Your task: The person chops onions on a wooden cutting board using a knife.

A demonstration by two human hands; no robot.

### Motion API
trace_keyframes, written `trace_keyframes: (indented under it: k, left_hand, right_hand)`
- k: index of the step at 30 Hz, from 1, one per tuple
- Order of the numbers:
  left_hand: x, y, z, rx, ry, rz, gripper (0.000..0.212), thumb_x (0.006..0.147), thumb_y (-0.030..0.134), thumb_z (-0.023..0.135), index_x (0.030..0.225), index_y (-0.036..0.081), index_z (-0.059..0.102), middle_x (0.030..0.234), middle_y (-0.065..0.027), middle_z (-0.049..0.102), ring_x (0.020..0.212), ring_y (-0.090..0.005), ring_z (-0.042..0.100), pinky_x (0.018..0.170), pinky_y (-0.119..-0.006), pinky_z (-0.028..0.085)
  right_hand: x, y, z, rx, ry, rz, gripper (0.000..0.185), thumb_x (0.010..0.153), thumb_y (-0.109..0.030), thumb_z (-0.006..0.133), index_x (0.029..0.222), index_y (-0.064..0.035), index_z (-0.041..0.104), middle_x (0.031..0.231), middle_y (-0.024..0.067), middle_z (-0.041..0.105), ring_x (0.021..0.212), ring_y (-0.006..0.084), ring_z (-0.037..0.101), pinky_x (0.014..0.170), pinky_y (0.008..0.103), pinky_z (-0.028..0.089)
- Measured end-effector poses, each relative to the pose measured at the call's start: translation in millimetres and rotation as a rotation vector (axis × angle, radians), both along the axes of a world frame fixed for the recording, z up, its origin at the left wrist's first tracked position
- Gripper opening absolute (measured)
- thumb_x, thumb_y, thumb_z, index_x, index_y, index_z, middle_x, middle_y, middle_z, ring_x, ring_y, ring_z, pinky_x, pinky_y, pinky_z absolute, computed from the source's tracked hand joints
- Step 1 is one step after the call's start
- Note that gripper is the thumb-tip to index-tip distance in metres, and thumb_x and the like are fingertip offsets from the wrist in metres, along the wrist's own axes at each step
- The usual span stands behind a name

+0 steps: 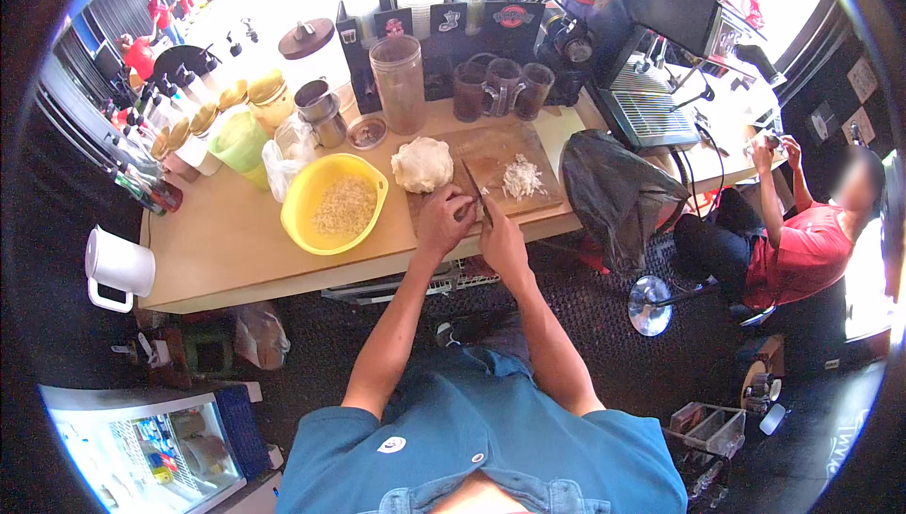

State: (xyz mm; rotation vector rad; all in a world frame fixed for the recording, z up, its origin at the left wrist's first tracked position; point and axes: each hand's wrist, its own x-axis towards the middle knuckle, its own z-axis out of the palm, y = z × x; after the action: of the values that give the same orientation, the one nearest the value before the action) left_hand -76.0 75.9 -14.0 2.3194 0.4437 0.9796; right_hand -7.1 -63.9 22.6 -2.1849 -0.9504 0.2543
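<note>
On a wooden cutting board (488, 146) my right hand (504, 241) grips a knife (473, 178), its dark blade angled away from me. Close by on the left, my left hand (446, 220) bends its fingers around a small pale piece (478, 209), mostly hidden by the fingers. A pale rounded mass, perhaps dough (422, 164), rests at the board's left side. To the right of the blade lies a small heap of pale chopped bits (522, 178). A yellow plastic basin (294, 213) with pale chopped bits in it stands left of the board.
Behind the board are a tall clear plastic jar (398, 86) and several glass mugs (505, 86). A black plastic bag (609, 188) hangs over the counter edge at right, below a coffee machine (651, 114). A white pitcher (120, 266) is at far left. A person in red (800, 252) sits at right.
</note>
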Motion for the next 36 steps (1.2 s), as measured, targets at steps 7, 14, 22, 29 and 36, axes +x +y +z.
trace_keyframes:
  k: [7,14,22,29,36]
  left_hand:
    - [1,-5,10,0.013,-0.01,-0.004,0.022,0.086,0.029,0.074,0.096,0.009,0.077,0.1,-0.009,0.065,0.097,-0.0308,0.065,0.084,-0.044,0.051]
    - [2,-8,4,0.048,0.001,0.027,0.027,0.09,0.033,0.076,0.105,0.01,0.077,0.104,-0.01,0.064,0.098,-0.03,0.065,0.083,-0.04,0.054]
    - [0,-3,-4,0.038,-0.037,-0.057,0.017,0.087,0.023,0.074,0.096,0.008,0.072,0.095,-0.0104,0.063,0.094,-0.0331,0.063,0.082,-0.046,0.05]
    - [0,-5,0,0.061,-0.022,-0.045,0.017,0.085,0.021,0.075,0.096,0.008,0.072,0.098,-0.0103,0.063,0.094,-0.0333,0.063,0.083,-0.045,0.05]
    - [1,-4,-5,0.077,-0.027,-0.04,0.018,0.085,0.022,0.075,0.096,0.008,0.073,0.1,-0.0101,0.064,0.096,-0.0334,0.063,0.085,-0.045,0.05]
  right_hand:
    - [13,-15,-4,0.036,0.043,-0.056,0.05,0.097,-0.012,0.057,0.146,-0.0099,0.05,0.094,0.035,0.067,0.093,0.0542,0.063,0.08,0.0608,0.049]
    - [20,-24,7,0.111,0.078,-0.093,0.045,0.1,-0.012,0.055,0.144,-0.0082,0.05,0.096,0.0353,0.066,0.095,0.0545,0.062,0.078,0.061,0.048]
    - [-6,-30,21,0.105,0.18,0.005,0.042,0.1,-0.01,0.054,0.142,-0.0042,0.052,0.119,0.0321,0.066,0.118,0.0494,0.059,0.095,0.0491,0.05]
    - [-18,-28,6,0.089,0.061,-0.051,0.042,0.1,-0.014,0.054,0.141,-0.0041,0.054,0.096,0.0349,0.067,0.092,0.0546,0.063,0.078,0.0606,0.05]
    - [-20,-21,13,-0.049,0.092,-0.07,0.043,0.101,-0.014,0.051,0.143,-0.006,0.053,0.102,0.0353,0.066,0.098,0.0537,0.063,0.081,0.0603,0.05]
